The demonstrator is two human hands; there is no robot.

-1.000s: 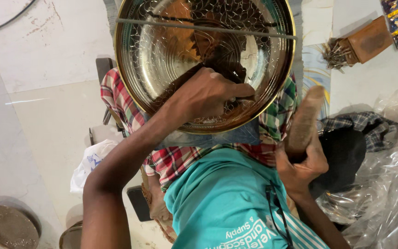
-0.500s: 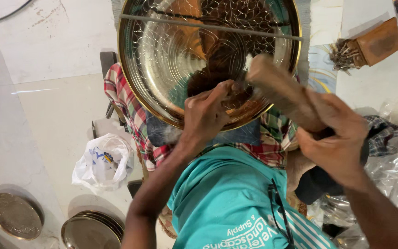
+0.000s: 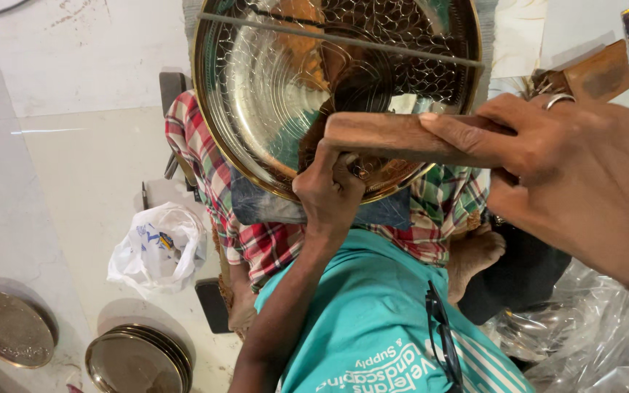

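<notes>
Pale tiled floor [image 3: 96, 167] below. Large round engraved brass plate [image 3: 271, 94] is propped on the lap; left hand [image 3: 329, 193] pinches a small tool against its lower rim. Right hand [image 3: 584, 182], fingers wrapped, holds a brown wooden mallet [image 3: 394, 138] above. A misaimed blow could strike knuckles or dent the plate.

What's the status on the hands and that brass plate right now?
Left hand pinches a small tool against the brass plate. Right hand grips the wooden mallet, over the plate. Nothing blocking; thin rod crosses the plate's far edge.
</notes>
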